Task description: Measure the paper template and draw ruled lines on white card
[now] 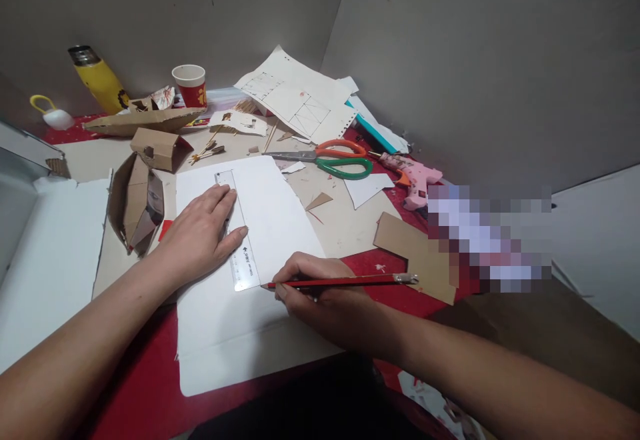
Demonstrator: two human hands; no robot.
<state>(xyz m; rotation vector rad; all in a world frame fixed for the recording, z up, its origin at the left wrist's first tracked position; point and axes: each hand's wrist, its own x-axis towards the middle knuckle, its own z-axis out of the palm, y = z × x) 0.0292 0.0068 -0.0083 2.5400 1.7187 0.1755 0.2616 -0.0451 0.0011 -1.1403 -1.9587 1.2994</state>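
Note:
A clear ruler [243, 253] lies lengthwise on a white sheet of card [215, 340]. My left hand [203, 230] rests flat over the ruler's left side, fingers stretched out and pressing it to the card. A red pencil [345, 281] is gripped in my right hand [315, 293], its tip touching the card by the ruler's near right corner. A thin line runs along the ruler's right edge. Part of the ruler is hidden under my left fingers.
Beyond the card lie scissors [320, 158], a pink glue gun [415, 177] and a sheet with drawn shapes [300, 97]. Folded cardboard pieces [133, 203] stand at left. A paper cup [190, 87] and yellow bottle [100, 80] are at the back. Brown cardboard [415, 253] lies right.

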